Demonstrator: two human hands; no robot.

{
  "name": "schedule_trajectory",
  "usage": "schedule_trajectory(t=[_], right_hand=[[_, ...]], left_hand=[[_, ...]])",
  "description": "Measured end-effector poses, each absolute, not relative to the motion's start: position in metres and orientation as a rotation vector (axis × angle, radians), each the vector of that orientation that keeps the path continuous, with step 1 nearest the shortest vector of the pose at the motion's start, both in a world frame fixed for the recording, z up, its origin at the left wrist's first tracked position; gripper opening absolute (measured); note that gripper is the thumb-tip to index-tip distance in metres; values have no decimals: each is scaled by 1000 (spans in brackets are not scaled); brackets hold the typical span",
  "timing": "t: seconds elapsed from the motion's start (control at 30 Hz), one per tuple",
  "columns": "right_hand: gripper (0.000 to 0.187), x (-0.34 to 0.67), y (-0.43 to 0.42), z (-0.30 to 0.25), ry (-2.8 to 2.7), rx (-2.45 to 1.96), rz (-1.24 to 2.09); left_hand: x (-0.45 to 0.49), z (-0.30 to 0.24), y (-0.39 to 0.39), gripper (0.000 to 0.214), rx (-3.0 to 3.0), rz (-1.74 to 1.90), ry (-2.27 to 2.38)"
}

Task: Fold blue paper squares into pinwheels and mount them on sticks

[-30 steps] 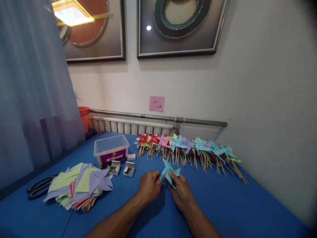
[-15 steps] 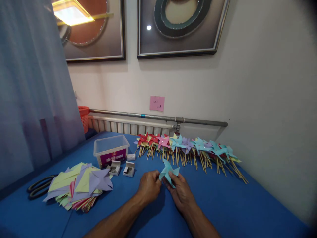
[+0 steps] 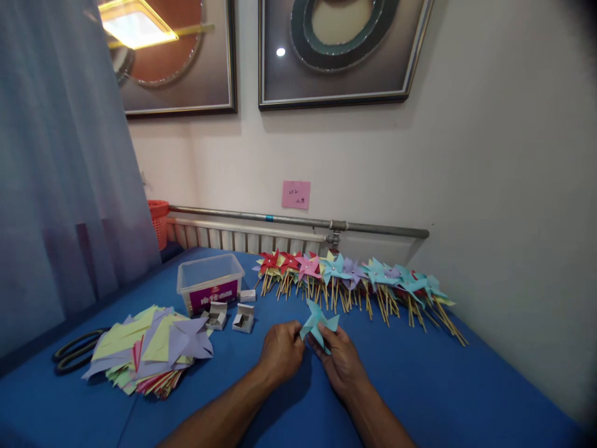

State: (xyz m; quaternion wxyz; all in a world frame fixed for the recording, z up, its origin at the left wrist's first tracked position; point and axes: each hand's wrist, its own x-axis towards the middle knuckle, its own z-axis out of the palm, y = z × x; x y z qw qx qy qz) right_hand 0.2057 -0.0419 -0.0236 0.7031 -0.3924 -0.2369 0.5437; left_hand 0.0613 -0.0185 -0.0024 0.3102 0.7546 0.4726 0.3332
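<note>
A light blue paper pinwheel (image 3: 318, 322) is held just above the blue table (image 3: 420, 386), between both my hands. My left hand (image 3: 281, 351) pinches its left edge with closed fingers. From below and the right, my right hand (image 3: 342, 361) grips it, fingers curled around its lower blades. A long row of finished pinwheels on wooden sticks (image 3: 354, 280) in red, pink, purple and blue lies just beyond my hands, along the wall.
A pile of cut coloured paper squares (image 3: 149, 348) lies at the left, with black scissors (image 3: 74, 351) beside it. A clear plastic box (image 3: 209, 285) and small open white cartons (image 3: 231, 316) sit left of my hands. A radiator pipe (image 3: 298, 221) runs along the wall.
</note>
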Motion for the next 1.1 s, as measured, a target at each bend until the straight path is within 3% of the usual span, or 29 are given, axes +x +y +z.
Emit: schedule_trajectory(t=[1.1], right_hand=[[39,206,-40,-25,-548,-882,1205]], left_hand=[[61,-3,-22,18,2081,876,1252]])
